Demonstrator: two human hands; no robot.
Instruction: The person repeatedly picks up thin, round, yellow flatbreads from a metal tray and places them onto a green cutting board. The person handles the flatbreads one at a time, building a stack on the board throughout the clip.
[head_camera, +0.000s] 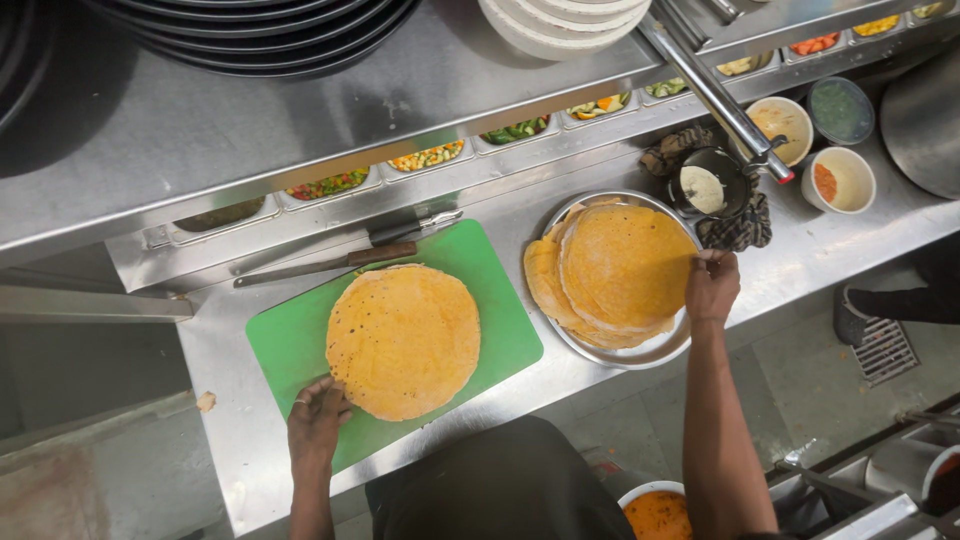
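**Inspector A:** The left hand (318, 420) lies flat, fingers spread, on the near edge of the round orange flatbread (403, 340), which sits on the green cutting board (290, 345) on the steel desk (240, 440).

**Inspector B:** The right hand (711, 285) pinches the far rim of the top flatbread in the stack (620, 270) on the metal plate (650, 350). The count of pieces beneath cannot be told; they overlap.

**Inspector A:** The knife (330, 264) lies behind the board, its blade hard to make out against the steel.

**Inspector B:** The ingredient trays (430, 156) are half hidden under the shelf (300, 110). The bowl of orange sauce (655, 512) is cut off at the bottom edge.
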